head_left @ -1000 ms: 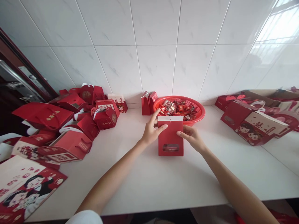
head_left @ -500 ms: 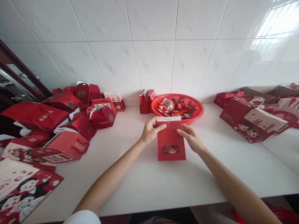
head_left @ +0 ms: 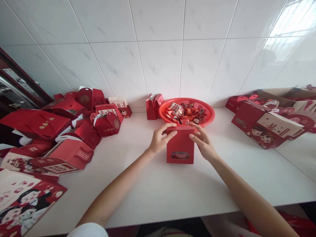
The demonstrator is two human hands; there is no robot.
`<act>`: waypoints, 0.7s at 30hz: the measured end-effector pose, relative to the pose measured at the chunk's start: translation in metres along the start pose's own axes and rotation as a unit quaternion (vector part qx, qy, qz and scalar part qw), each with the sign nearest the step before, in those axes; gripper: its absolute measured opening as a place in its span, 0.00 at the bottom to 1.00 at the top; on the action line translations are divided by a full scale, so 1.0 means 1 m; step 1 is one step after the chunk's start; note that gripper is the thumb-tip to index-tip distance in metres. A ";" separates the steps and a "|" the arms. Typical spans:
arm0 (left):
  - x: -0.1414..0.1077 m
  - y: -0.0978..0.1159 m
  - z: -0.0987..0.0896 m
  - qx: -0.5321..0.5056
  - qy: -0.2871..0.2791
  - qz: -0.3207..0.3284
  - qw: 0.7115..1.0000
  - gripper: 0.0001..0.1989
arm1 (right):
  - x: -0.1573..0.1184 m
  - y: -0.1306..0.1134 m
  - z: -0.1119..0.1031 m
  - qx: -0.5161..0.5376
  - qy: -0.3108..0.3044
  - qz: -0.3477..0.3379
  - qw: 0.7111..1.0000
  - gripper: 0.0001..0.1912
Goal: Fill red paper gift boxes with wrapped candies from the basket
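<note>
A red paper gift box (head_left: 180, 144) stands upright on the white counter in front of me. Through the oval window low on its front, wrapped pieces show dimly. My left hand (head_left: 160, 138) grips its upper left edge, thumb on the front and fingers at the top. On the opposite side my right hand (head_left: 201, 141) pinches the upper right edge in the same way. The box's top edge looks folded over. Just behind it sits a red plastic basket (head_left: 211, 116) holding many wrapped candies (head_left: 189, 112).
Two slim red boxes (head_left: 154, 107) stand left of the basket against the tiled wall (head_left: 158, 65). Many red gift boxes (head_left: 74, 131) crowd the left side, with a printed bag (head_left: 27, 204) at the front. More printed boxes (head_left: 268, 126) lie at the right beside a cardboard carton (head_left: 276, 95).
The white flap along the gift box's top has gone from sight and a red edge shows there. The box has become more upright. Both hands stay on its upper sides.
</note>
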State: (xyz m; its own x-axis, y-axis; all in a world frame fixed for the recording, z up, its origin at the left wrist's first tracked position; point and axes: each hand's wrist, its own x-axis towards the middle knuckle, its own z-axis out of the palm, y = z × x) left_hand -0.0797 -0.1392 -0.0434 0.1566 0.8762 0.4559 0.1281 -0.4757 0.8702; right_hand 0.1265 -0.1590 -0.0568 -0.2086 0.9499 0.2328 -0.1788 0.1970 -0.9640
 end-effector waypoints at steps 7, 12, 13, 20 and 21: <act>0.004 -0.005 -0.001 -0.018 0.003 -0.058 0.998 0.20 | 0.004 0.000 0.001 0.054 -0.006 0.099 0.994 0.23; 0.003 -0.014 -0.001 -0.008 -0.001 -0.089 0.996 0.20 | 0.001 0.004 0.001 0.041 0.008 0.131 0.990 0.21; 0.002 -0.016 0.000 -0.001 0.000 -0.079 0.997 0.19 | 0.001 0.005 0.001 0.035 0.011 0.124 0.992 0.22; 0.002 -0.011 0.000 0.008 0.004 -0.008 1.000 0.15 | 0.000 0.002 0.002 0.036 -0.009 0.062 0.997 0.20; 0.002 -0.008 -0.001 0.008 0.006 0.006 1.000 0.15 | -0.001 0.001 0.003 0.034 -0.013 0.038 0.999 0.19</act>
State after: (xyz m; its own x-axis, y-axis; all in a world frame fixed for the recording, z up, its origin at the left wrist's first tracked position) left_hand -0.0813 -0.1339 -0.0490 0.1464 0.8709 0.4692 0.1425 -0.4879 0.8612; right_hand 0.1239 -0.1607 -0.0573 -0.2489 0.9547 0.1629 -0.2262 0.1063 -0.9683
